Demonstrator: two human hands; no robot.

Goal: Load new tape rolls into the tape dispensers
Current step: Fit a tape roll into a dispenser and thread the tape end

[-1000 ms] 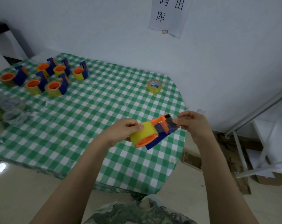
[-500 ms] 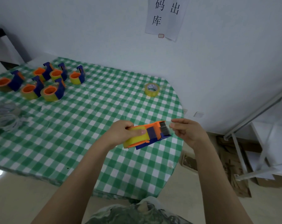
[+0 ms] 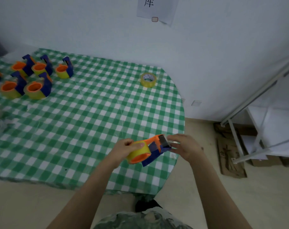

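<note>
We grip the tape roll (image 3: pixel 138 152) left-handed, right fingers (image 3: pixel 173 138) pinching its end (barely visible); it could restick before the blade.

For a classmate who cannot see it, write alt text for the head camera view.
Two bare hands hold a blue-and-orange tape dispenser loaded with a yellow roll: left hand on the roll, right hand at the blade end. Behind, on a green checked tablecloth, sit loaded dispensers and one loose tape roll.
</note>
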